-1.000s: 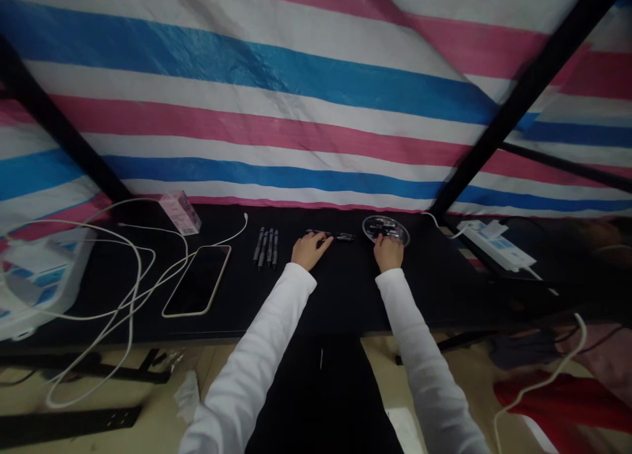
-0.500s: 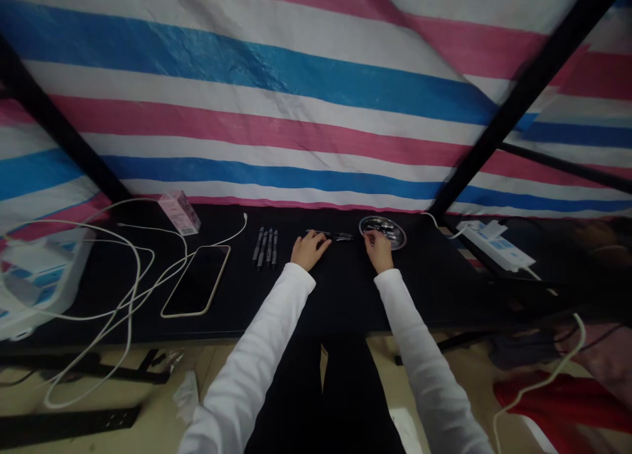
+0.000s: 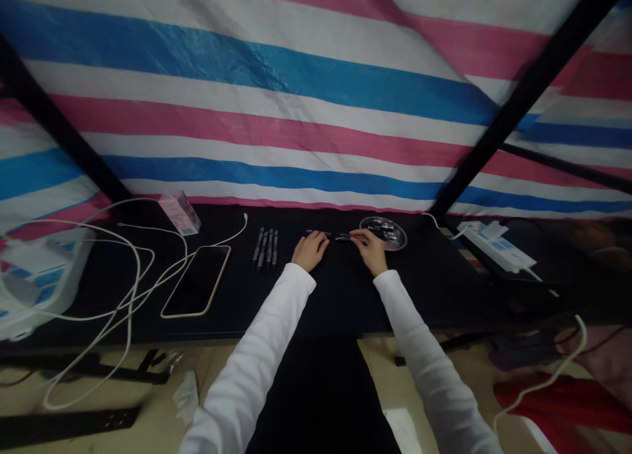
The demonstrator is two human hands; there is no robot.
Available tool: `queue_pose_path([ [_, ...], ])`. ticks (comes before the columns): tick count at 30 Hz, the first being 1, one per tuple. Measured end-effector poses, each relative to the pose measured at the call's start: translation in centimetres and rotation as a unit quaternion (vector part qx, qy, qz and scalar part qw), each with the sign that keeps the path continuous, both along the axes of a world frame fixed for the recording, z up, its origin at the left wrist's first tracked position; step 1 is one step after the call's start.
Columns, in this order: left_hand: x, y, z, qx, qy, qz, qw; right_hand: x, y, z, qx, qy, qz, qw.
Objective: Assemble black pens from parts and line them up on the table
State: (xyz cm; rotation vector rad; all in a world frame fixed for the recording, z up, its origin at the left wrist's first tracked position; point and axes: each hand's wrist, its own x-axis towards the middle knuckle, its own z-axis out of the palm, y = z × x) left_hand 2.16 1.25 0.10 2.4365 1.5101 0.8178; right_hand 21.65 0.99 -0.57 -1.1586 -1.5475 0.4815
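Resting palm-down on the black tabletop (image 3: 340,296), the left hand (image 3: 310,251) looks released, its fingers lightly curled just below a slim dark pen (image 3: 326,233) that lies crosswise between the 2 hands. The right hand (image 3: 369,251) comes in from the other side, its fingers (image 3: 356,238) meeting the pen's right end. They cover that end, so I cannot tell whether they grasp it or only touch it. Just beyond them, the right hand partly overlaps a round clear dish (image 3: 402,239) holding small dark pieces, too dim and small to make out. To the left, 4 dark pens (image 3: 265,247) lie side by side. Farther left are a gold-edged smartphone (image 3: 196,281), its screen dark, a white charging cable (image 3: 217,238) and a pink box (image 3: 179,212). A white power strip (image 3: 494,245) sits off to the right, partly in shadow, beneath a striped tarpaulin (image 3: 247,112).
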Motion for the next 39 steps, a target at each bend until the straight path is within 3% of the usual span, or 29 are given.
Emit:
queue_pose_path([
  [6,0.06,0.11,-0.19,0.016,-0.001,-0.018,1.0,-0.85,0.2,-0.29,-0.023,0.083,0.027,0.996],
  [18,0.14,0.12,-0.3,0.02,0.009,0.002,1.0,-0.77,0.08,-0.25,-0.006,0.067,0.03,0.997],
  [39,0.08,0.26,-0.41,0.02,0.003,-0.022,1.0,-1.23,-0.07,-0.2,-0.012,0.063,0.06,0.996],
])
